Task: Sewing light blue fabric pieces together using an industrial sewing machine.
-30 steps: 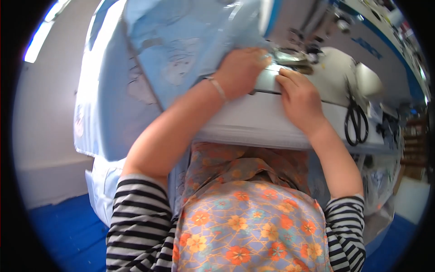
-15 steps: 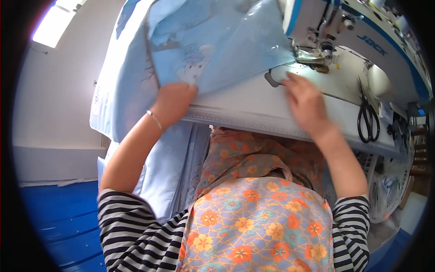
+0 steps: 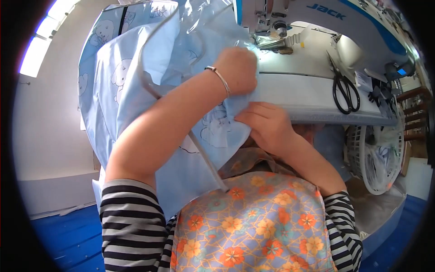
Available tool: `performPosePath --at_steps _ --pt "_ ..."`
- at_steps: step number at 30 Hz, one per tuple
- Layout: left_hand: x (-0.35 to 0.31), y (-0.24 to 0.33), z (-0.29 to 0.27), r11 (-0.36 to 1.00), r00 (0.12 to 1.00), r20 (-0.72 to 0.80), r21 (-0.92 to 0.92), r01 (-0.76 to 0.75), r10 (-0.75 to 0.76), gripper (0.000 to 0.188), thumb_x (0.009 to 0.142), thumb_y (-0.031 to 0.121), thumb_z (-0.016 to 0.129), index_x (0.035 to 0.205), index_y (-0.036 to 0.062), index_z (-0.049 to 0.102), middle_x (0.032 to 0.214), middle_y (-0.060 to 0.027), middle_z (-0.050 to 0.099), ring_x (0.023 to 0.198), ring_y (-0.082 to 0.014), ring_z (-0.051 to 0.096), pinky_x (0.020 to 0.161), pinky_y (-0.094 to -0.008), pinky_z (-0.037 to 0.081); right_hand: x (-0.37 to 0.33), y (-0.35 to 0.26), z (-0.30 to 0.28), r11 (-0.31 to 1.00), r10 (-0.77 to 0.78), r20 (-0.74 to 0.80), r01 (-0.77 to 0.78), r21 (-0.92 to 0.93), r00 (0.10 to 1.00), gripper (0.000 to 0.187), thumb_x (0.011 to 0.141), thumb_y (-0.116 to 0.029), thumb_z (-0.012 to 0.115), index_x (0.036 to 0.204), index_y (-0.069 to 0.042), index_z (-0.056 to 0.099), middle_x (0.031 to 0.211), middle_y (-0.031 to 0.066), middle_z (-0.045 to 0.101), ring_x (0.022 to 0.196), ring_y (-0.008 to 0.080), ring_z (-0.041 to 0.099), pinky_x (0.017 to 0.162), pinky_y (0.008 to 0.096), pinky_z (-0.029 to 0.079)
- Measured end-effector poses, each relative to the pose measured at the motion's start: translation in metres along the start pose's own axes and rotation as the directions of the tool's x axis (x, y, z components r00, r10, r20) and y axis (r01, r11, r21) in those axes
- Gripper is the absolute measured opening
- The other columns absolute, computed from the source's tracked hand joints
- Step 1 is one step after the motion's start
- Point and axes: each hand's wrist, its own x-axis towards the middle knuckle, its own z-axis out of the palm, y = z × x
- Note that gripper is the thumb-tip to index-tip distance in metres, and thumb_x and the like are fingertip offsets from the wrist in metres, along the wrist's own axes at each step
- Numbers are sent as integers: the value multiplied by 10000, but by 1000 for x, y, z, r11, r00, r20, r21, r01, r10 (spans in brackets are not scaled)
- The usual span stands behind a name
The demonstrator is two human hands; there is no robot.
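Light blue fabric (image 3: 106,59) printed with cartoon animals spreads over the left of the sewing table and hangs over its front edge. A grey piped strip (image 3: 204,156) runs along it, and shiny see-through film lies over its far part. My left hand (image 3: 236,70) is closed on the fabric just in front of the sewing machine (image 3: 308,22); its fingertips are hidden. Nearer to me, my right hand (image 3: 267,127) pinches the fabric's right edge between thumb and fingers at the table's front edge. The presser foot area (image 3: 276,44) sits just beyond my left hand.
Black-handled scissors (image 3: 345,90) lie on the table (image 3: 303,95) to the right. Below them stands a white plastic basket (image 3: 358,149) with see-through bags in it. A wooden chair back (image 3: 412,109) is at the far right. A floral apron (image 3: 253,217) covers my lap.
My left hand has moved right, toward the machine, carrying fabric across. My right hand has come down from beside the needle area and now grips the fabric's edge. More fabric hangs over the front edge.
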Motion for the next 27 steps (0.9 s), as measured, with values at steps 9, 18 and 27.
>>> performPosePath --at_steps 9,18,27 --pt "30 -48 41 906 901 -190 -252 340 -391 169 882 205 598 883 52 671 829 -178 698 821 -383 681 734 -465 540 -17 10 -20 984 166 45 -168 63 985 241 686 29 663 909 -43 717 839 103 681 775 324 663 684 414 545" --pt "41 -62 64 891 869 -271 -318 325 -414 151 878 196 615 863 52 659 800 -169 696 774 -388 675 710 -466 536 -26 27 -9 981 165 -57 -158 112 985 266 714 46 642 953 -37 722 855 146 669 798 368 652 709 438 528" --pt "37 -64 30 957 968 -90 -200 211 -233 310 836 152 612 1101 5 678 1177 -215 672 1144 -372 616 949 -430 502 -5 42 -15 945 281 -23 -272 179 959 306 750 57 593 1016 -22 722 948 169 703 916 374 669 823 427 544"
